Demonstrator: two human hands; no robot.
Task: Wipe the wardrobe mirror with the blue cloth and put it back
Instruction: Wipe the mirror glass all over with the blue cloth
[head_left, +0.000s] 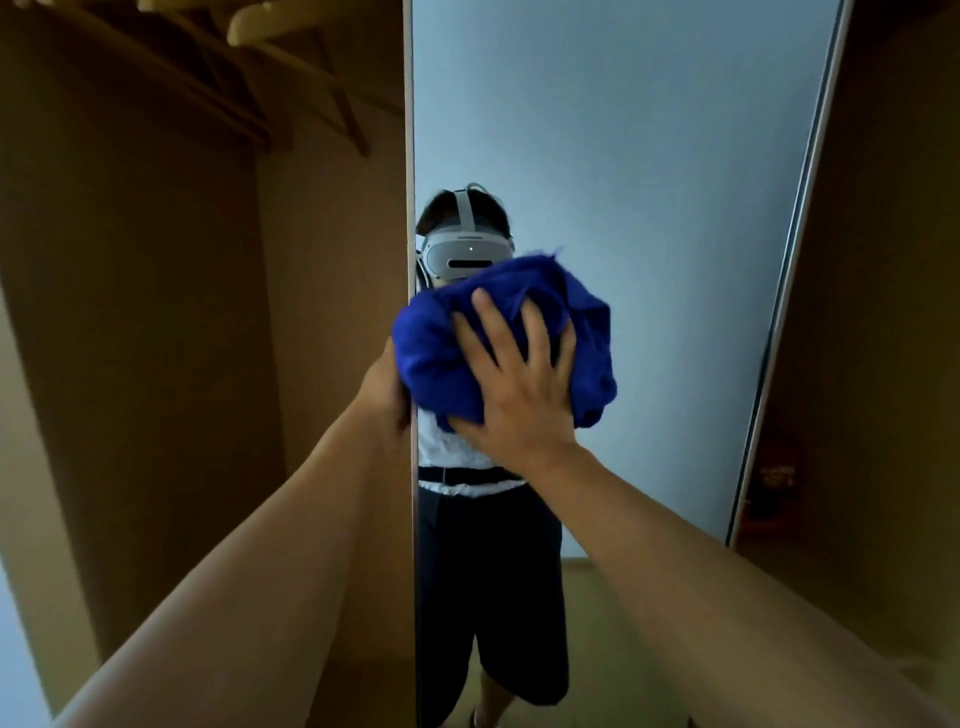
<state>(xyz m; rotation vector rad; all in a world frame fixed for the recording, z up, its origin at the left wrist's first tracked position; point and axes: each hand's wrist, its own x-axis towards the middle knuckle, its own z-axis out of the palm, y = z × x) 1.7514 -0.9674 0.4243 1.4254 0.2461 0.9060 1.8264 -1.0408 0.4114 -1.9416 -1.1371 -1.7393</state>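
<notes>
- Up against the mirror (649, 156), the bunched blue cloth (441, 338) sits near its left edge.
- Right hand (519, 384) presses the cloth to the mirror, fingers spread and slightly bent over it.
- Left hand (384, 384) grips the mirror's left edge, fingers hidden behind it.
- Hangers (291, 26) hang up left of the mirror.

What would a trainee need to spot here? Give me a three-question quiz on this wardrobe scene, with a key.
1. True or false: the right hand presses the blue cloth against the mirror.
2. What does the left hand hold? A) a hanger B) the left edge of the mirror door C) nothing
3. Fill in: wooden ______ hang at the top of the open wardrobe.

Key: 1 true; 2 B; 3 hangers.
</notes>
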